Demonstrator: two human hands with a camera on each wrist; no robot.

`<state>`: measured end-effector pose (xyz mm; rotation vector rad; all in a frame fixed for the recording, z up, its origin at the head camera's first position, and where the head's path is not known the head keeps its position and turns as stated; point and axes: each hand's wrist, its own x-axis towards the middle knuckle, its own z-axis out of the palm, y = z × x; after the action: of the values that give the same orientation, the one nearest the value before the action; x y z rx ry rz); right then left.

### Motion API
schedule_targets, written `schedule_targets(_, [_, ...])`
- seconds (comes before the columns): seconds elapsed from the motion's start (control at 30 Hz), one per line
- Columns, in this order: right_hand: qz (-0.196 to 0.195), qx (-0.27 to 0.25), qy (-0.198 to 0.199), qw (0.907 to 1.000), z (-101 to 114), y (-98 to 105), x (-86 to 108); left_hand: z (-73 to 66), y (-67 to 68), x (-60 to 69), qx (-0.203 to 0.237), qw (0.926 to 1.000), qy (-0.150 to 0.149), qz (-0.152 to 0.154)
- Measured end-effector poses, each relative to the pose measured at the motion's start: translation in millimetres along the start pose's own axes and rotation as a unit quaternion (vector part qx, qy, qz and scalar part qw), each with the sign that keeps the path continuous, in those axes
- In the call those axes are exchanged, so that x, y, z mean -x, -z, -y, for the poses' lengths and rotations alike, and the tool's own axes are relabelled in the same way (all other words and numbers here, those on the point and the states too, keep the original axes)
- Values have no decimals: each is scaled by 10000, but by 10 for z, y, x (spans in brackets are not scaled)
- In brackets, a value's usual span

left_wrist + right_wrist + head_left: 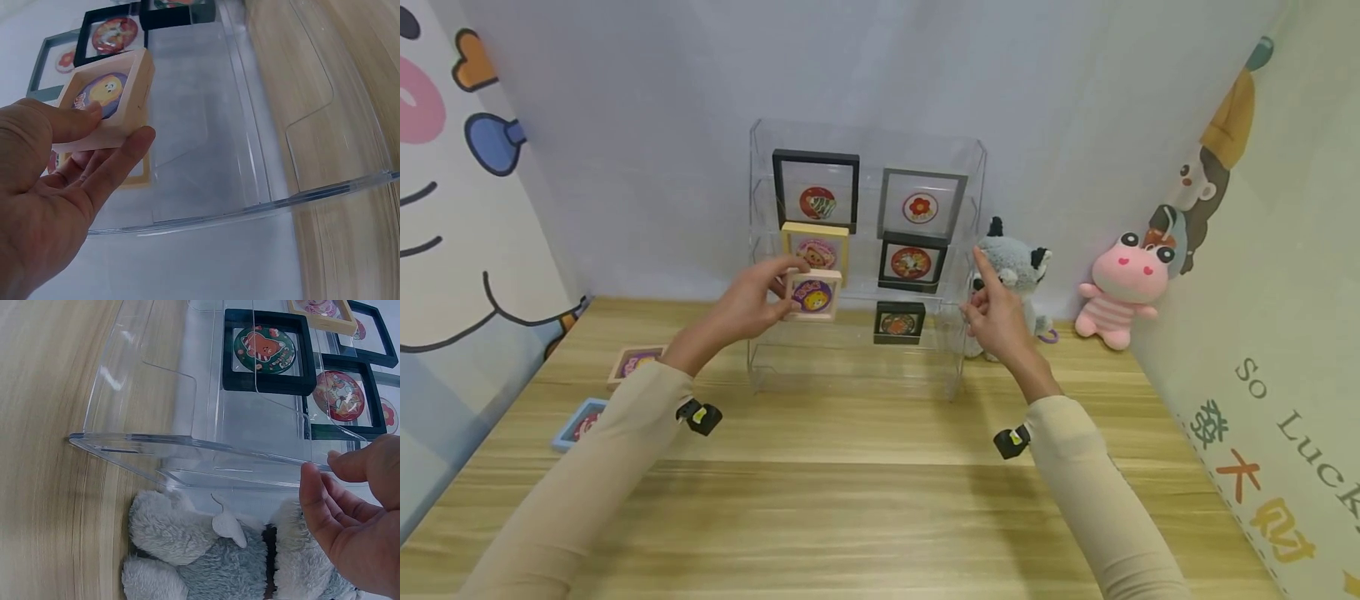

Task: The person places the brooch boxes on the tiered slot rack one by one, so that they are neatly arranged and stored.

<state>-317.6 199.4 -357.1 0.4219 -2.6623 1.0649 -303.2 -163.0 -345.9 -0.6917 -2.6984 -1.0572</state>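
My left hand [748, 302] [69, 169] pinches a small pale wood frame [814, 296] [129, 106] with a round purple badge, in front of the left side of a clear tiered rack [850, 385] [219, 215] [219, 447]. Behind it stands a yellow frame [816, 229]. At the rack's right side edge, my right hand [1000, 321] [359, 512] holds the panel between thumb and fingers, with its index finger stretched upward in the head view. Black frames [898, 323] [269, 385] and a grey frame [955, 207] stand on the tiers.
On the table's left lie a wooden frame [617, 373] and a blue frame [567, 431], both partly hidden by the left arm. A grey plush toy [1007, 258] [219, 572] sits right beside the rack. Farther right is a pink plush toy [1123, 287], near the printed side wall.
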Motion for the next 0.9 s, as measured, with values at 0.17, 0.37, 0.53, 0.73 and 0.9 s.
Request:
schedule_targets(0.17, [-30, -22, 32, 10000, -18, -10, -1, 43, -45, -83, -305, 9993, -223, -60])
schedule_targets(0.37, [-93, 32, 71, 9999, -28, -18, -8, 62, -80, -105, -760, 9960, -470, -59])
schedule_targets(0.53, [-109, 81, 87, 9999, -22, -18, -8, 98, -111, -102, -1086, 9920, -643, -41])
schedule_targets(0.73, [-85, 66, 108, 9999, -15, -13, -4, 171, -161, -89, -1241, 9897, -713, 33])
schedule_targets(0.9, [-99, 58, 96, 9999, -14, -13, 3, 211, -214, -75, -1161, 9902, -771, -29])
